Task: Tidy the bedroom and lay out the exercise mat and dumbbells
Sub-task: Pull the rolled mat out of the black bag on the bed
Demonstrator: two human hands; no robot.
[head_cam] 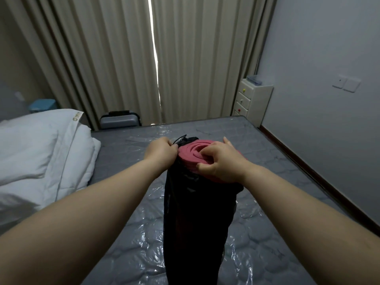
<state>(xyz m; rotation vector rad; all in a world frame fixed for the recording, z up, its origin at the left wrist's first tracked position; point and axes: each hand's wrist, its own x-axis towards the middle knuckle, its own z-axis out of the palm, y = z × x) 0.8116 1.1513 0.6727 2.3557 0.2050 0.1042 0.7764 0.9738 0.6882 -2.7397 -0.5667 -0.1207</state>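
A rolled pink exercise mat (191, 152) stands upright in front of me inside a black mesh carry bag (195, 219), its spiral end poking out of the bag's top. My left hand (161, 150) grips the bag's rim and drawstring at the left of the opening. My right hand (219, 162) grips the top end of the mat, fingers curled over the roll and thumb against its side. The bag's lower end runs out of the bottom of the view. No dumbbells are in view.
A grey mattress wrapped in clear plastic (257, 161) spreads below the mat. A white duvet (41, 149) is heaped at the left. Closed beige curtains (115, 58), a grey suitcase (120, 120) and a small white drawer unit (253, 99) stand beyond the bed.
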